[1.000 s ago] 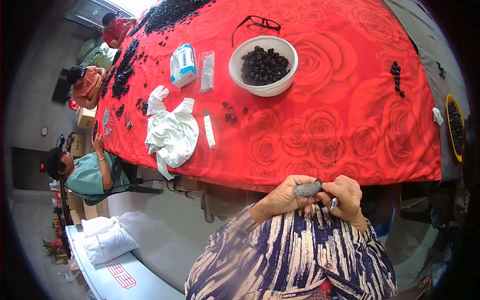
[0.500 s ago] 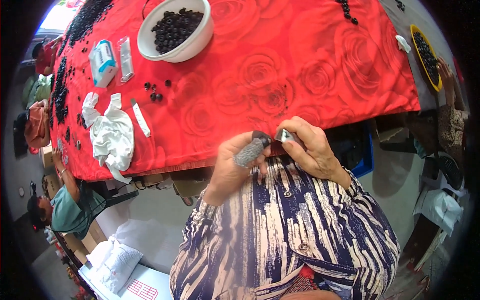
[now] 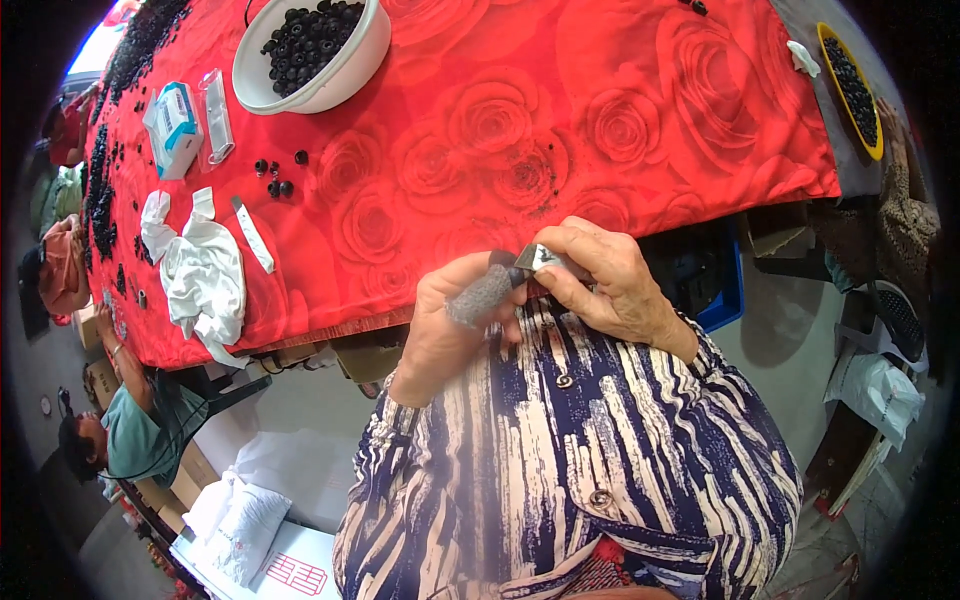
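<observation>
My left hand (image 3: 440,310) is closed, pinching a small black round part (image 3: 517,276) between thumb and fingertips. A fuzzy grey sleeve (image 3: 485,294) wraps one finger and a dark cover caps another fingertip. Close against it, my right hand (image 3: 612,285) is closed on a small knife (image 3: 543,257) with a whitish body and a short metal blade. The blade's edge meets the black part, as far as I can see. Both hands are just off the table's near edge, in front of the striped shirt.
On the red rose-patterned tablecloth (image 3: 450,215) stands a white bowl (image 3: 372,45) of black round parts. Left of it lie loose black parts (image 3: 286,188), a blue-white box (image 3: 176,130), a white glove (image 3: 205,275) and a slim white tool (image 3: 254,238). A yellow tray (image 3: 876,152) is far right. Other people sit at the left.
My view has shifted, so table things appear further left. The knife blade, slightly apart from the black part before, now meets it; both hands keep their hold.
</observation>
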A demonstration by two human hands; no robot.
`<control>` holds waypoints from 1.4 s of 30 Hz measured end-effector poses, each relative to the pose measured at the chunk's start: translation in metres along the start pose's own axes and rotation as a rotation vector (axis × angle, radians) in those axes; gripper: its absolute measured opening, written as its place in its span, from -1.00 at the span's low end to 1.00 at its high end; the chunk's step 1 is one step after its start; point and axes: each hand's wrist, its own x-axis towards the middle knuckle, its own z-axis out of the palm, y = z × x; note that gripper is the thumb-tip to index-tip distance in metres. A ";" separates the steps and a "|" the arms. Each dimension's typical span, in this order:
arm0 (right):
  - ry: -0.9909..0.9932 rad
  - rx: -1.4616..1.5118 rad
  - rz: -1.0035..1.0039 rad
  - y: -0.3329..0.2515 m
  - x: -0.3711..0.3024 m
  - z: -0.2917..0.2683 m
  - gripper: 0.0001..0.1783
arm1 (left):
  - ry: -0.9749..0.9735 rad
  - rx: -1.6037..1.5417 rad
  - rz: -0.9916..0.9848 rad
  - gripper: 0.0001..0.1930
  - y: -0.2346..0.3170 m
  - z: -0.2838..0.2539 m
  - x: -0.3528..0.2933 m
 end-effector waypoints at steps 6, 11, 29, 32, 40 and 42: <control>0.004 -0.021 -0.028 0.003 0.004 0.000 -0.80 | -0.014 0.004 -0.001 -0.74 0.003 -0.002 0.003; -0.015 0.004 -0.031 -0.002 0.008 -0.002 -0.82 | 0.006 0.011 -0.052 -0.80 0.012 0.006 0.004; -0.084 -0.008 -0.069 -0.008 0.008 -0.010 -0.82 | -0.233 -0.055 -0.061 -0.75 -0.003 -0.010 0.010; -0.083 -0.025 -0.088 -0.005 0.006 -0.009 -0.82 | -0.230 0.015 -0.077 -0.76 0.000 -0.008 0.008; -0.163 0.038 -0.123 0.000 0.002 -0.009 -0.83 | -0.171 -0.077 -0.199 -0.80 -0.007 -0.009 0.012; -0.285 0.069 -0.252 0.006 -0.002 -0.002 -0.84 | -0.156 -0.175 -0.141 -0.81 -0.006 -0.003 0.016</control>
